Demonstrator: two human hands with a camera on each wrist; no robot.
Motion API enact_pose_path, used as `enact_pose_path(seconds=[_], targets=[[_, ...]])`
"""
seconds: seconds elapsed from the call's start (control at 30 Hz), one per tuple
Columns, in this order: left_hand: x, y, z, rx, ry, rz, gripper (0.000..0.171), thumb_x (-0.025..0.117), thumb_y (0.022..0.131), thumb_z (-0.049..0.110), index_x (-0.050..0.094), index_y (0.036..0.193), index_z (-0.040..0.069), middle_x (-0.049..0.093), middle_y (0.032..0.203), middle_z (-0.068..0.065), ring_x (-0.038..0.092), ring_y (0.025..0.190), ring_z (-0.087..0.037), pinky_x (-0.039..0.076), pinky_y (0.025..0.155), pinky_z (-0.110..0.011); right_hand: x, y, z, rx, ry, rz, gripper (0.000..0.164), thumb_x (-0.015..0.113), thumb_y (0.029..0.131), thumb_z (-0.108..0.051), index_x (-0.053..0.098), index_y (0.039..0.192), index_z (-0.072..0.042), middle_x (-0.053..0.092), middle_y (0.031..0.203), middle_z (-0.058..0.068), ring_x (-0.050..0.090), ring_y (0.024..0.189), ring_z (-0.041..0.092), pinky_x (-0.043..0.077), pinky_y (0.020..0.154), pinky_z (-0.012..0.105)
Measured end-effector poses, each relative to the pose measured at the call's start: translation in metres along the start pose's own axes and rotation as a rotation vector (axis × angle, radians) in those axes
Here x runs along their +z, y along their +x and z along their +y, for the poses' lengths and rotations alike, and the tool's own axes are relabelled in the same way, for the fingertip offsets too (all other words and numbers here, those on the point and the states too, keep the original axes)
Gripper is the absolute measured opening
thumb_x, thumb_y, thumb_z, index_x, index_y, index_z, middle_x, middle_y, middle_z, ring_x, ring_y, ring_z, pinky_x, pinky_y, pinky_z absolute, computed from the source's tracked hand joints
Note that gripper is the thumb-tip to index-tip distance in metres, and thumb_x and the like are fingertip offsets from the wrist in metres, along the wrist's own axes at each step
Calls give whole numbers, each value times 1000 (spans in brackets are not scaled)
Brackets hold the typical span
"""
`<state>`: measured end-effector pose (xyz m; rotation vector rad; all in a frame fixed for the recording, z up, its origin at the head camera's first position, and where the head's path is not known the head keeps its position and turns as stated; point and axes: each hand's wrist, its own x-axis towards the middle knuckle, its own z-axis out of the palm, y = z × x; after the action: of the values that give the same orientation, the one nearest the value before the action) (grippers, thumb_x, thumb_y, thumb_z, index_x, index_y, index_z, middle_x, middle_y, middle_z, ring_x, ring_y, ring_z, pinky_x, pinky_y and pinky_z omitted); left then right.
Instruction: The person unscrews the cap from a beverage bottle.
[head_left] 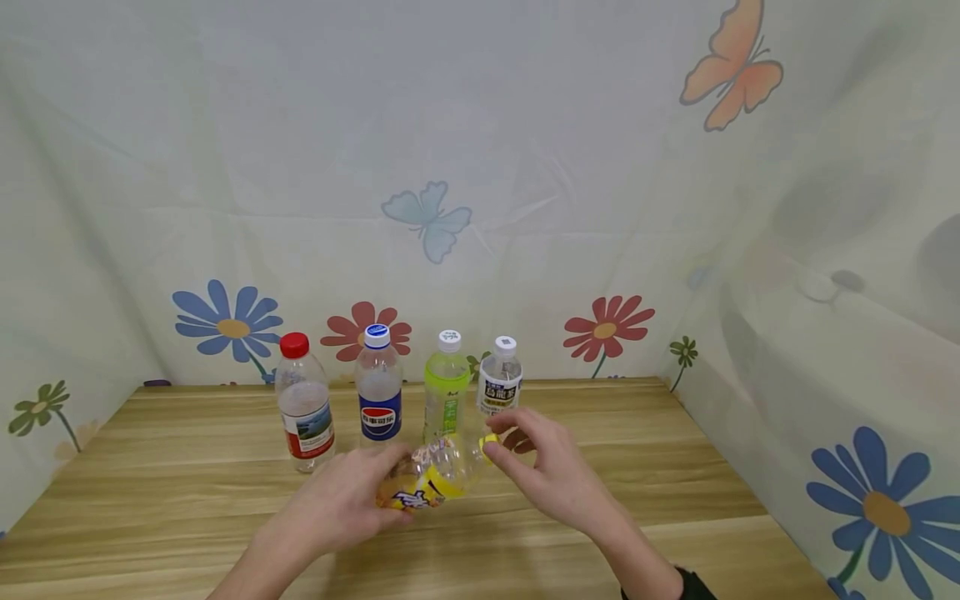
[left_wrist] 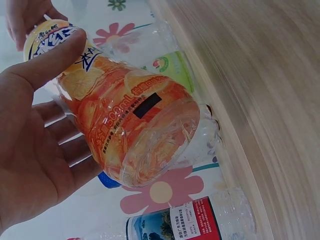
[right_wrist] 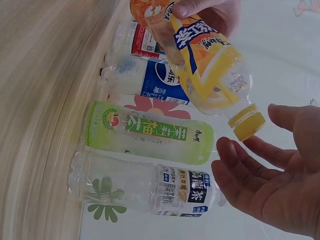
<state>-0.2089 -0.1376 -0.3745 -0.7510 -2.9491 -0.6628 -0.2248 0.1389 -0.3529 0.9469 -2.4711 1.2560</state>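
My left hand (head_left: pixel 341 504) grips an empty iced tea bottle (head_left: pixel 431 483) around its body, with orange and yellow label. The bottle is tilted, its neck pointing right, as the right wrist view also shows. Its yellow cap (right_wrist: pixel 247 122) is on. Close around that cap is my right hand (head_left: pixel 551 471), thumb and fingers parted and loosely bent. A small gap shows between thumb and cap in the right wrist view. In the left wrist view, the bottle's clear base (left_wrist: pixel 165 145) faces the camera.
Behind my hands stand a red-capped water bottle (head_left: pixel 306 417), a Pepsi bottle (head_left: pixel 379 392), a green-labelled tea bottle (head_left: pixel 447 387) and an oolong tea bottle (head_left: pixel 500 379) in a row on the wooden table (head_left: pixel 187 467). A flowered cloth (head_left: pixel 300 167) hangs behind and at the sides.
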Motion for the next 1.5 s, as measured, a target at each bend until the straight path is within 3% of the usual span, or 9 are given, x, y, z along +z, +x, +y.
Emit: enact_pose_path(seconds=[0.23, 0.63, 0.93, 1.1, 1.33, 1.5], targets=[[0, 1, 0, -11, 1, -2, 67, 85, 74, 46, 56, 130, 22, 64, 113, 12, 63, 95, -9, 52, 82, -34, 0, -1, 1, 60, -10, -38, 18, 67, 95, -26, 65, 111, -17, 61, 94, -13, 62, 81, 12, 53, 74, 25], [1, 1, -1, -9, 12, 2, 67, 85, 73, 45, 56, 129, 22, 63, 111, 12, 63, 94, -11, 52, 81, -35, 0, -1, 2, 15, 14, -45, 22, 72, 91, -11, 64, 111, -16, 62, 101, -11, 64, 87, 12, 53, 77, 26], [0, 0, -1, -25, 9, -7, 67, 85, 74, 43, 56, 130, 22, 63, 112, 11, 63, 95, -11, 52, 82, -35, 1, 0, 2, -27, 47, -56, 27, 74, 87, 0, 63, 110, -7, 62, 103, -6, 65, 91, 17, 54, 76, 24], [1, 0, -1, -25, 17, -5, 67, 86, 73, 43, 56, 130, 22, 63, 111, 12, 63, 94, -10, 52, 82, -35, 1, 0, 0, -41, 37, -57, 31, 75, 83, 6, 62, 108, -9, 62, 103, -6, 64, 92, 18, 54, 74, 24], [1, 0, -2, -33, 14, -11, 68, 85, 73, 44, 56, 130, 22, 63, 111, 11, 63, 94, -10, 52, 82, -35, 1, 0, -1, -8, 13, -68, 33, 75, 88, -7, 61, 117, -14, 60, 113, -7, 63, 98, 19, 54, 74, 25], [1, 0, -2, -13, 22, -8, 66, 85, 74, 45, 56, 129, 23, 63, 111, 13, 63, 93, -9, 52, 80, -34, 2, -1, 2, 29, -11, -73, 25, 65, 98, -23, 60, 121, -16, 60, 113, -8, 63, 94, 17, 53, 71, 24]])
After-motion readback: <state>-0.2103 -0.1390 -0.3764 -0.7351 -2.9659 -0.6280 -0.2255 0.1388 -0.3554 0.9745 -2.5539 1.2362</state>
